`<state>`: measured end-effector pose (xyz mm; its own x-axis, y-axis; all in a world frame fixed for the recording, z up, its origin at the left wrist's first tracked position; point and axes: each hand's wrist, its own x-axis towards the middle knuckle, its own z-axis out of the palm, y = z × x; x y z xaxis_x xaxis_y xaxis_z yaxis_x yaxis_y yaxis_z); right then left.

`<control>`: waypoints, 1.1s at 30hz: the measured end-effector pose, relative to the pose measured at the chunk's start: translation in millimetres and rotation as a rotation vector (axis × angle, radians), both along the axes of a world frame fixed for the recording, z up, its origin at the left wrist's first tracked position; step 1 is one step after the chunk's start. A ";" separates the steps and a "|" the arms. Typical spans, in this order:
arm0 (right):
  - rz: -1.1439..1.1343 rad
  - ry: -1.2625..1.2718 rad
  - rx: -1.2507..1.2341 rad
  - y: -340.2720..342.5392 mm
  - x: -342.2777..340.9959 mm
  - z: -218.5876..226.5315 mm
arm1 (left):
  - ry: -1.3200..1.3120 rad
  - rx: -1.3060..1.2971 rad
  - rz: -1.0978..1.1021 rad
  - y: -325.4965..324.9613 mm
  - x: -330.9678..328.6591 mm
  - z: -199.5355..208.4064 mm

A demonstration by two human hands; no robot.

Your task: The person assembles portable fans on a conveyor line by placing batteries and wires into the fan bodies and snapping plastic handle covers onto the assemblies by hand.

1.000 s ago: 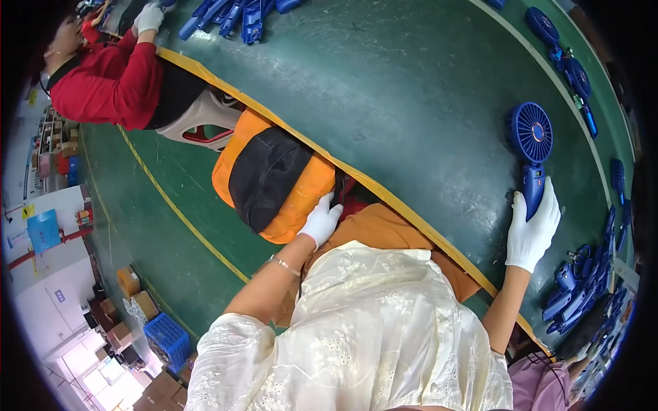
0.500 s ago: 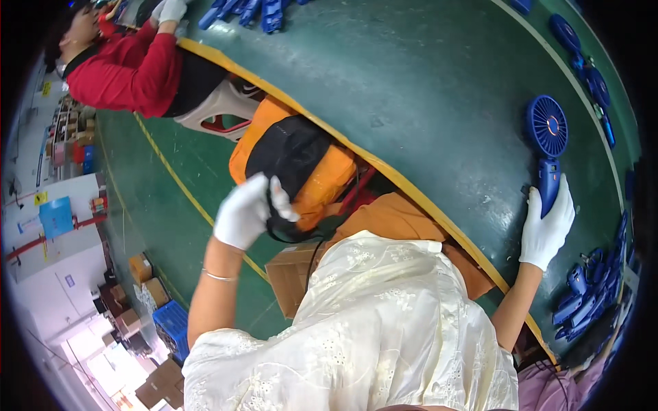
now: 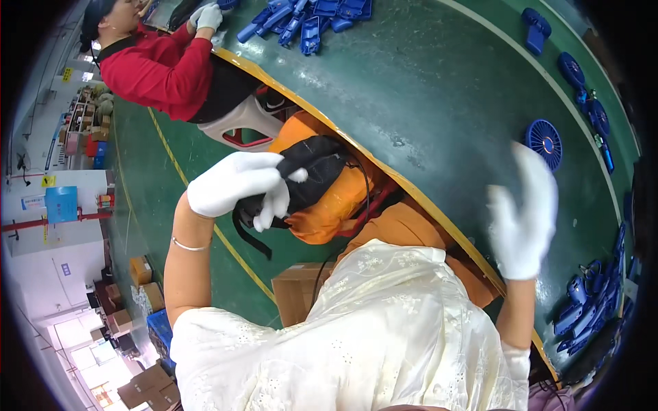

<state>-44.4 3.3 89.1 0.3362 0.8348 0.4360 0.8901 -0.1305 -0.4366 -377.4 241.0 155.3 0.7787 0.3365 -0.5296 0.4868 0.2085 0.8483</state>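
Note:
A blue handheld fan (image 3: 543,144) lies on the green table at the right, its round grille in view. My white-gloved right hand (image 3: 526,219) is in front of its handle, which is hidden. That hand is a little blurred; its fingers point up, with the thumb apart, and it seems to hold nothing. On the left, my white-gloved left hand (image 3: 236,183) hovers over an orange and black bag (image 3: 336,209) beside the table edge. Its fingers are bent but apart, with nothing visible in them.
Blue plastic casings (image 3: 312,27) lie at the far side of the table. More blue parts (image 3: 582,312) are heaped at the near right, and several fans (image 3: 572,70) line the far right. A co-worker in red (image 3: 161,72) sits at the far left. A cardboard box (image 3: 298,291) stands below.
My right hand has let go of the fan's handle and come up off it. My left hand has shifted slightly left and up over the bag. The view has turned a little.

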 end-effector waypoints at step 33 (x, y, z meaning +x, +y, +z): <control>1.782 0.392 0.084 48.2 -261.6 188.7 | -0.791 1.375 0.356 63.5 106.1 158.5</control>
